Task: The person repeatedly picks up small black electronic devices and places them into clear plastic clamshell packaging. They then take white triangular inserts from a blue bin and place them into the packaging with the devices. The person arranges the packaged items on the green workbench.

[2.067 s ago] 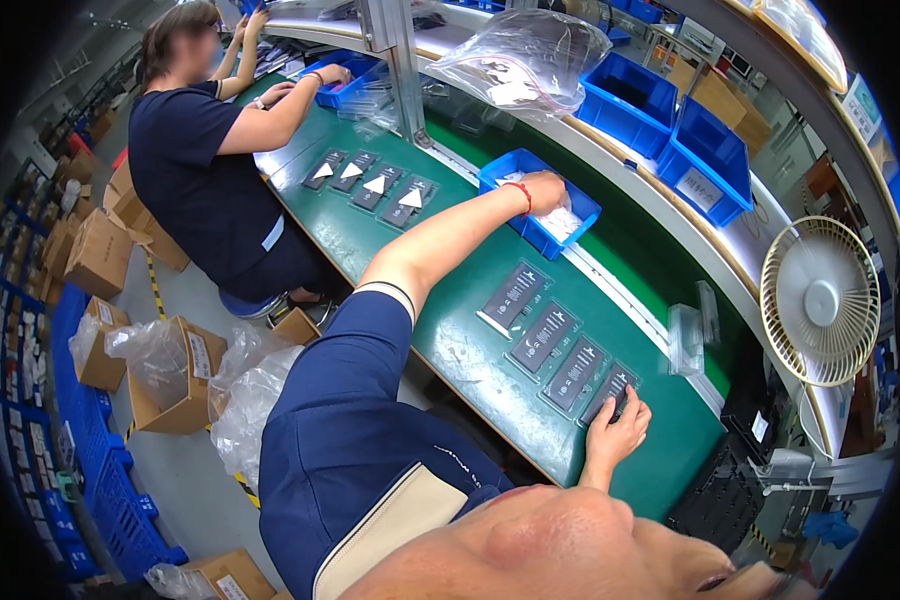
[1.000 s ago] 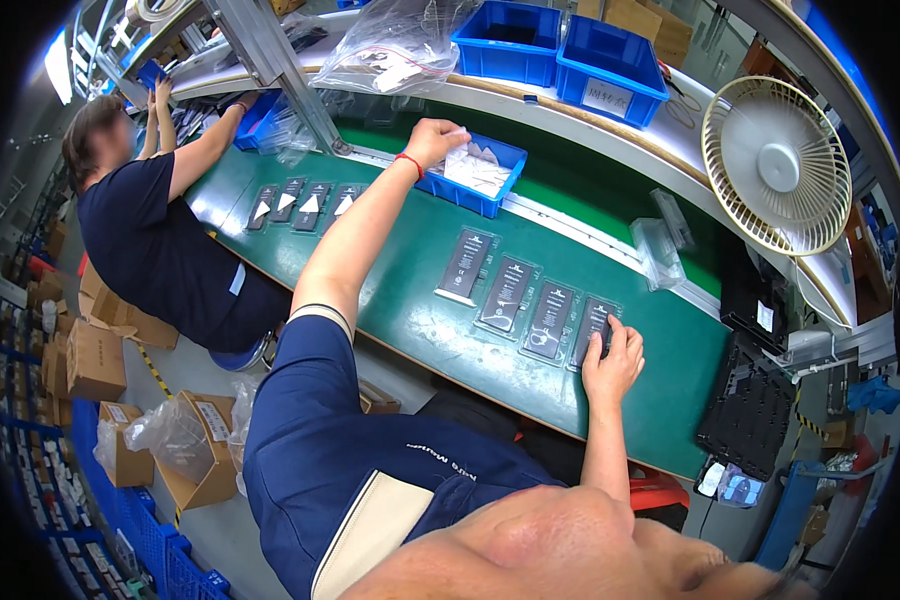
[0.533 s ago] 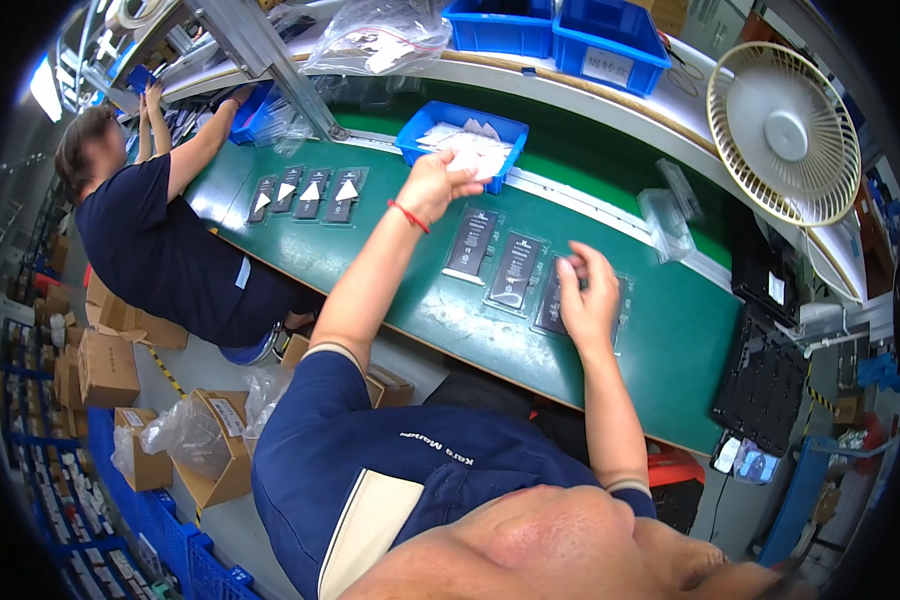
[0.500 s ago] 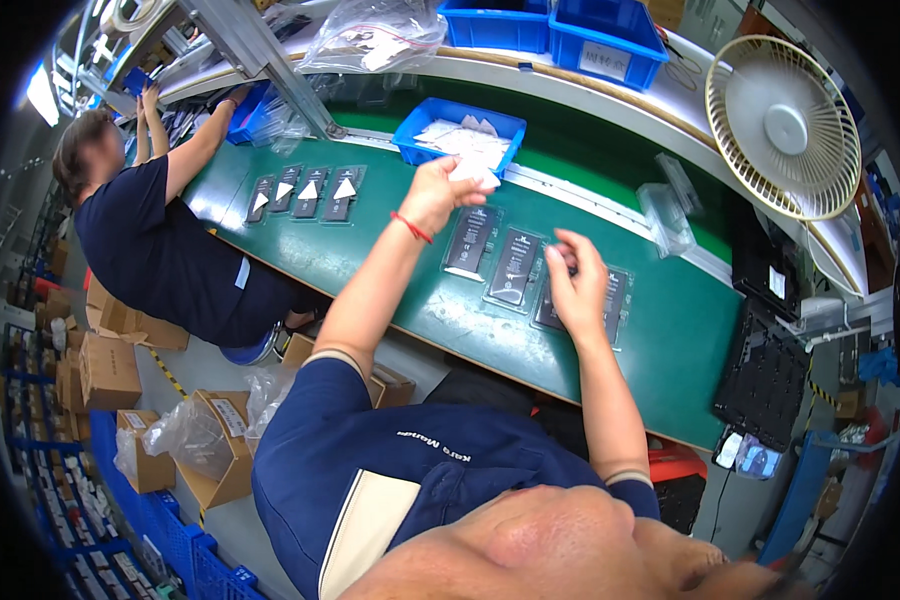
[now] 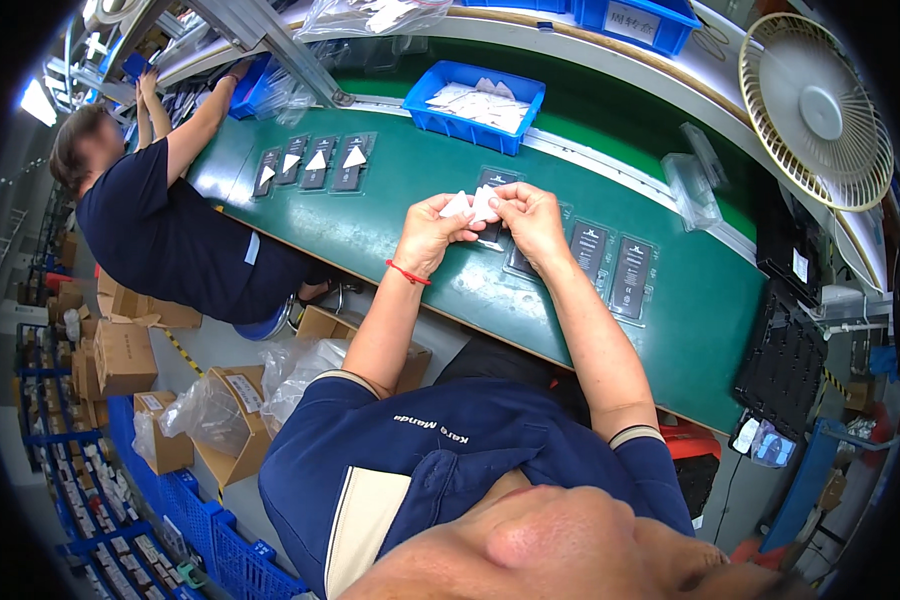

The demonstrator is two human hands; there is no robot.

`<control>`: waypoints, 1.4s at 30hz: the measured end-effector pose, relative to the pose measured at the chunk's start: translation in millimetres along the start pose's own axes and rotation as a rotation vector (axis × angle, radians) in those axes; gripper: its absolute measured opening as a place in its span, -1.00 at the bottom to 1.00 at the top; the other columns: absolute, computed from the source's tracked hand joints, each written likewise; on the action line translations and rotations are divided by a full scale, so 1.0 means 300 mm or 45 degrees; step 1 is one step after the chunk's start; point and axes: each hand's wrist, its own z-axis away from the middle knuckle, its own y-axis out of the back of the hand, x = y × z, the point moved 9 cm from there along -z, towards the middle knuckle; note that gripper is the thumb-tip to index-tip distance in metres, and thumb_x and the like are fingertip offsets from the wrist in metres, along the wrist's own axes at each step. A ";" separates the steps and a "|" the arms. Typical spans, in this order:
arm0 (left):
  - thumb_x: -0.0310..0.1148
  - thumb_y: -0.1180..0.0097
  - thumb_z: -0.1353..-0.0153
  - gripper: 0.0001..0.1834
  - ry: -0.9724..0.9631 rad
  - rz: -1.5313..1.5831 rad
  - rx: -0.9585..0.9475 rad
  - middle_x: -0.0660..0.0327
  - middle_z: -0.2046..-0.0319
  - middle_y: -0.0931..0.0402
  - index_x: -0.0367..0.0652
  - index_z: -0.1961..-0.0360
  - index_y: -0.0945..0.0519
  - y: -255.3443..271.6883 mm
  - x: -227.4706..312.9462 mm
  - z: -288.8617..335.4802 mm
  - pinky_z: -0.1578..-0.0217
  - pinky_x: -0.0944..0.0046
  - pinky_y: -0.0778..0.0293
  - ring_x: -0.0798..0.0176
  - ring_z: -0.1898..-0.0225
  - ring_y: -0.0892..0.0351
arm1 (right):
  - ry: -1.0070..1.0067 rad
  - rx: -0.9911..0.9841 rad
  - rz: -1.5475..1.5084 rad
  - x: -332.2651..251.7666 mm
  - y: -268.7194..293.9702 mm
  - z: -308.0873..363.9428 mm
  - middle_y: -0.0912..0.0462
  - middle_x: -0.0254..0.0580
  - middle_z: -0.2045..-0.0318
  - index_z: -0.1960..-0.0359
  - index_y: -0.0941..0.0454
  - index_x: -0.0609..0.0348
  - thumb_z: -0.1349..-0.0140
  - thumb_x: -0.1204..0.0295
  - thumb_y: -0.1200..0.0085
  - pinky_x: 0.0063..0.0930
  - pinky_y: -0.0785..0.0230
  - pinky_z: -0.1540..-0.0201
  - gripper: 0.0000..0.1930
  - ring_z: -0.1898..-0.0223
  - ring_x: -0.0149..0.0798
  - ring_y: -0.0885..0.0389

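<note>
My left hand (image 5: 433, 232) and my right hand (image 5: 533, 220) meet over the green bench. The left fingers pinch a white triangular paper piece (image 5: 456, 205); the right fingers grip another white piece (image 5: 484, 204) close against it. Under and beside the hands lies a row of flat black phone batteries (image 5: 631, 280) in clear plastic sleeves, some partly covered by my right hand and forearm. Farther left lie several similar batteries (image 5: 349, 176), each with a white triangular piece on it. Behind my hands stands a blue bin (image 5: 462, 125) with many white pieces inside.
A co-worker (image 5: 160, 215) sits at the bench's left, arms reaching toward another blue bin (image 5: 251, 88). Clear plastic trays (image 5: 692, 190) and a round fan (image 5: 818, 110) stand at the right, above black trays (image 5: 782, 355). Cardboard boxes (image 5: 122, 356) are on the floor.
My left hand has come back from the blue bin with white pieces. My right hand has moved left from the batteries to meet it, and both hands now hold white pieces.
</note>
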 end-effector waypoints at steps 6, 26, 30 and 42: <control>-0.62 -0.15 -0.19 -0.75 -0.131 -0.283 0.401 0.03 0.27 -0.62 -0.45 0.09 -0.52 0.127 0.042 0.042 0.42 0.44 -0.64 0.25 0.34 -0.69 | 0.210 0.137 0.909 -0.033 -0.004 -0.029 -0.67 -0.22 0.56 0.32 -0.63 0.23 -0.10 0.36 -0.27 -0.29 -0.34 0.24 -0.80 0.48 -0.21 -0.64; -0.74 0.07 -0.23 -0.38 0.059 -0.290 -0.132 -0.01 0.16 -0.60 -0.31 -0.34 -0.18 -0.181 -0.061 0.065 0.27 0.37 -0.66 0.20 0.21 -0.69 | 0.464 0.050 0.765 -0.097 0.152 0.143 -0.67 -0.28 0.42 0.29 -0.69 0.07 -0.06 0.32 -0.29 -0.25 -0.22 0.06 -0.81 0.26 -0.25 -0.54; -0.65 -0.10 -0.21 -0.37 0.065 -0.480 -0.395 0.12 0.27 -0.64 -0.23 -0.32 -0.27 -0.300 -0.063 0.060 0.32 0.40 -0.61 0.36 0.27 -0.65 | 0.351 0.004 0.433 -0.082 0.214 0.168 -0.65 -0.28 0.50 0.31 -0.67 0.11 -0.10 0.39 -0.24 -0.34 -0.36 0.22 -0.86 0.39 -0.24 -0.55; -0.40 -0.32 0.07 -0.71 -0.734 -2.079 -0.137 0.09 0.41 -0.64 -0.16 0.24 -0.68 -0.278 0.234 -0.653 0.24 0.19 -0.53 0.09 0.31 -0.64 | 0.485 0.254 1.384 -0.174 0.377 0.273 -0.61 -0.30 0.41 0.22 -0.66 0.07 0.06 0.33 -0.36 -0.23 -0.09 -0.03 -0.67 0.18 -0.18 -0.46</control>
